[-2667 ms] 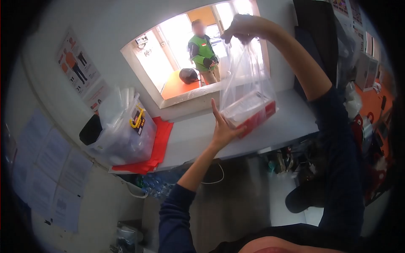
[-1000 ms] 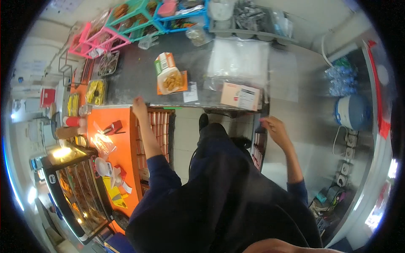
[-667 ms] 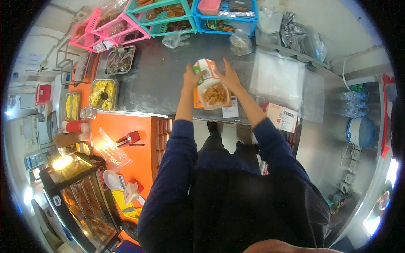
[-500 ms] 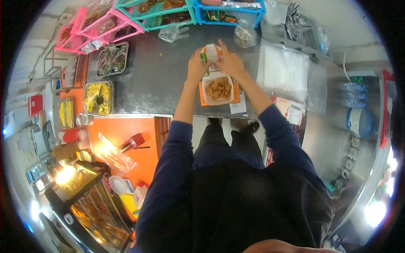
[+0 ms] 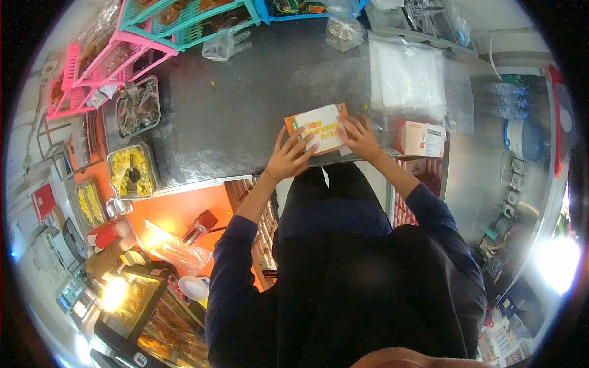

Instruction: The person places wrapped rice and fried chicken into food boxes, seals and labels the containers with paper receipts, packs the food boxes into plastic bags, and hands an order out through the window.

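A takeaway food box (image 5: 319, 127) with a white lid, orange edges and yellow-orange lettering sits near the front edge of the dark worktop (image 5: 245, 104). Its lid is down, so the fried pieces inside are hidden. My left hand (image 5: 289, 156) grips the box's left side, fingers over the lid and thumb near the front. On the opposite side, my right hand (image 5: 362, 138) holds the right edge, fingertips on the lid. A bit of white paper (image 5: 345, 150) shows beside the box's front right corner.
Clear plastic bags (image 5: 407, 80) lie in a stack to the right, behind a small carton (image 5: 422, 138). Pink baskets (image 5: 92, 76) and teal baskets (image 5: 190, 27) line the back left. A container of yellow food (image 5: 144, 168) stands left, above a lit warming cabinet (image 5: 153, 313).
The open box of fried pieces now has its lid folded down. My hands have come nearer and moved from the raised lid to the box's two sides. The view has shifted.
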Motion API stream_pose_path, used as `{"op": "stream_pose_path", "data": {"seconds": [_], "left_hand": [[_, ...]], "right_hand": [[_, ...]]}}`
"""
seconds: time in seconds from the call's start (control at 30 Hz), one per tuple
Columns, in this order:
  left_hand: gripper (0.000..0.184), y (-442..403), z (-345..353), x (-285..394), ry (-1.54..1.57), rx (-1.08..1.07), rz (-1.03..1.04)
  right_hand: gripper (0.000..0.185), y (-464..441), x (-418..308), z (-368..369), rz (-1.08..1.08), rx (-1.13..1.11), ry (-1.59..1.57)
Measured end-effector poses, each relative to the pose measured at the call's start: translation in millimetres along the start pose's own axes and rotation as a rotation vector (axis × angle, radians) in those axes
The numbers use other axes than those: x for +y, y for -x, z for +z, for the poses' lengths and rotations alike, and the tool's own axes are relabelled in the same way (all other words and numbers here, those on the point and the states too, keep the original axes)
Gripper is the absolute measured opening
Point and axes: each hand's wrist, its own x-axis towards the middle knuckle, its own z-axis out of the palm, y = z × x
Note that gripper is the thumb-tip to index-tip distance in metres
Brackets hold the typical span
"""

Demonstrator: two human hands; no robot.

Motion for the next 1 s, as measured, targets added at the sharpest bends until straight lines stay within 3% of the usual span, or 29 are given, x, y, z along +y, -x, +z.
{"op": "stream_pose_path", "data": {"seconds": [0.03, 0.1, 0.13, 0.2, 0.3, 0.33, 0.4, 0.43, 0.53, 0.6, 0.73, 0.8, 0.87, 0.93, 1.0], "left_hand": [[0.050, -2.1, -8.0, 11.5, 0.050, -0.008, -0.100], [0.053, -0.4, 2.0, 33.3, 0.014, -0.097, -0.126], [0.056, -4.0, 12.3, 43.1, -0.028, -0.180, -0.167], [0.053, -37.5, 16.8, 52.4, -0.050, -0.237, -0.186], [0.053, -86.3, 4.0, 44.2, 0.031, 0.184, -0.449], [0.053, -91.6, 9.4, 38.1, 0.007, 0.192, -0.463], [0.059, -96.8, 14.8, 23.3, 0.451, -0.190, -0.691], [0.061, -98.9, 14.2, 17.5, 0.494, -0.226, -0.741], [0.065, -99.1, 18.0, 2.9, 0.674, -0.243, -0.821], [0.066, -90.4, 42.6, -9.8, 0.585, -0.157, -0.640], [0.062, -85.8, 41.8, -25.8, 0.547, -0.163, -0.877], [0.049, -78.1, 36.9, -24.3, 0.871, -0.230, -1.132], [0.047, -68.5, 39.3, -13.2, 1.030, -0.042, -1.240], [0.046, -61.5, 40.3, 4.0, 1.192, 0.156, -1.327], [0.046, -60.3, 22.9, 25.4, 1.190, 0.423, -1.156]], "right_hand": [[0.048, -4.0, -10.2, -6.3, 0.010, -0.001, 0.001], [0.045, -25.0, -31.1, -39.4, 0.593, 0.146, -0.235], [0.045, -21.2, -37.9, -46.2, 0.593, 0.153, -0.230], [0.044, -13.5, -44.7, -51.8, 1.089, -0.086, -0.953], [0.048, -1.9, -37.3, -39.4, 1.026, 0.052, -1.067], [0.048, 0.7, -29.5, -39.3, 0.999, 0.044, -1.082], [0.052, -3.7, -9.4, -39.8, 0.787, 0.061, -1.063], [0.051, -7.7, -4.3, -41.4, 0.863, 0.021, -1.198], [0.047, -21.3, 4.0, -54.2, 0.965, -0.157, -1.405], [0.045, -16.5, 14.4, -40.3, 0.888, -0.138, -1.372], [0.042, -29.2, 39.5, -38.3, 0.816, -0.330, -1.233], [0.040, -38.2, 50.8, -36.6, 0.754, -0.383, -1.134], [0.036, -49.4, 54.7, -36.9, 0.886, -0.518, -1.221], [0.034, -64.8, 51.4, -52.6, 0.807, -0.571, -1.306], [0.031, -80.3, 49.2, -62.1, 0.678, -0.534, -1.345]]}}
